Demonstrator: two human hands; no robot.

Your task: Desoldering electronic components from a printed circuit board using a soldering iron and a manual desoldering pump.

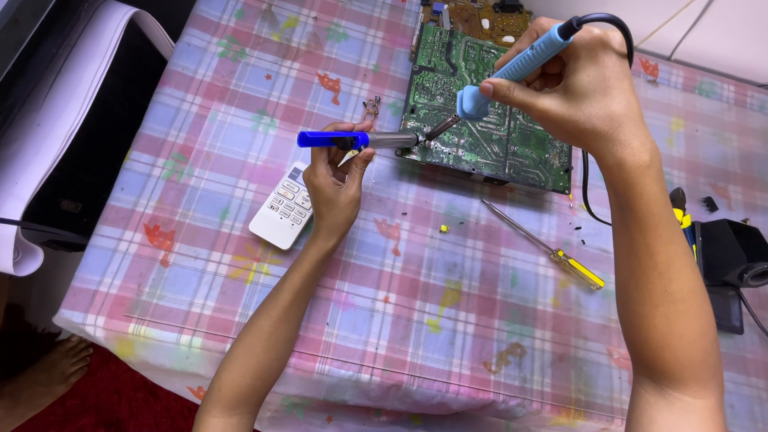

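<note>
The green circuit board [488, 112] lies solder side up at the far middle of the counter [416, 320], which wears a pink and blue plaid cloth. A second, brown board [488, 20] sits just beyond it.

The right hand [572, 88] has its grip closed around the blue handle of a soldering iron [512, 72], pen fashion, thumb and fingers wrapped tight. The iron slants down to the left with its metal tip at the board's near left part. Its black cord arcs over the back of the hand. The right forearm comes up from the lower right edge, wrist bent inward.

The left hand [336, 188] pinches a desoldering pump [360, 141], blue at its left end and clear toward the nozzle, held level with the nozzle meeting the iron's tip at the board. The left forearm rises from the bottom centre.

A white remote control [280, 212] lies just beside the left hand. A yellow-handled screwdriver [548, 248] lies near the board's front edge.
</note>
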